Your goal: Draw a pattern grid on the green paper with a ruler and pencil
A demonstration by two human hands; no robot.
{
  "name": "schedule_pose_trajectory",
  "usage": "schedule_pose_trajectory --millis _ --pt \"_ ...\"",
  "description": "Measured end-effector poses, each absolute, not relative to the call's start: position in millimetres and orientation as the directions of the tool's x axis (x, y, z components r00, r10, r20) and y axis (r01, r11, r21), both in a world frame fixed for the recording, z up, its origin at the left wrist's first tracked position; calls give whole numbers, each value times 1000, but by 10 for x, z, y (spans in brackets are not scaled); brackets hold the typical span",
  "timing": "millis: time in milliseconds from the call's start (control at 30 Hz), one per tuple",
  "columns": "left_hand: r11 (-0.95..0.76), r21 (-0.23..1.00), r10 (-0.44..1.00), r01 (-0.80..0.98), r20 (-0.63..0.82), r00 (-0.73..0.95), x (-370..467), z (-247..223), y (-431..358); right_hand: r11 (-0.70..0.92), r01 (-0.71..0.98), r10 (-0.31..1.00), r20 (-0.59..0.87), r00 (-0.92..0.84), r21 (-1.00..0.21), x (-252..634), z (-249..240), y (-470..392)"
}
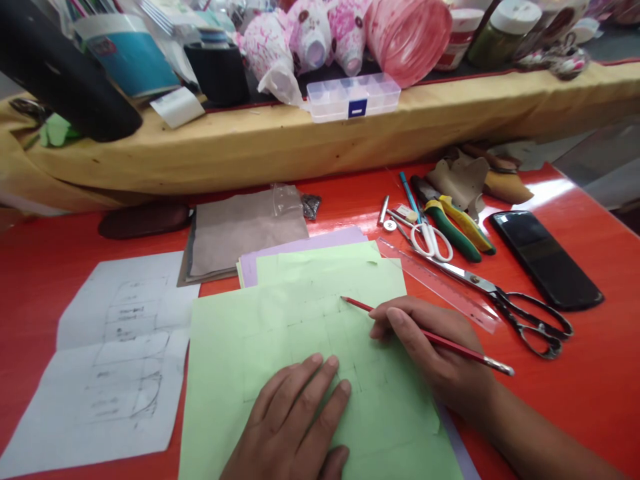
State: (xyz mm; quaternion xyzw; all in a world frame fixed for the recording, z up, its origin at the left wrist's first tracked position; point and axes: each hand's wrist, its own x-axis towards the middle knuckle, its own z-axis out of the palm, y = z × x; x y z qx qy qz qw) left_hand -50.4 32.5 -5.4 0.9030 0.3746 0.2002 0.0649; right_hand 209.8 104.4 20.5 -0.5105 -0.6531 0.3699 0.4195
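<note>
So our right hand [447,367] pinches a red pencil [463,350], its tip at one o'clock on the green paper [225,353]; our left hand [295,417] lies flat at six o'clock.

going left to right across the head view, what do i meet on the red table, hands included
White sketch sheet → left hand flat on green paper → right hand holding a pencil → phone

No words or numbers are showing legibly. Handwritten marks on the white sheet [75,383] and the scale along the clear ruler [440,285] are appearing too blurred to read.
</note>
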Motion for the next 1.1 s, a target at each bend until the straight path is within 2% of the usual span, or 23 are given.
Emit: schedule_pose_trajectory --millis 1100 --pt "-723 226 689 653 308 656 -527 -52 340 161 358 987 142 -79 -920 2099 215 1046"
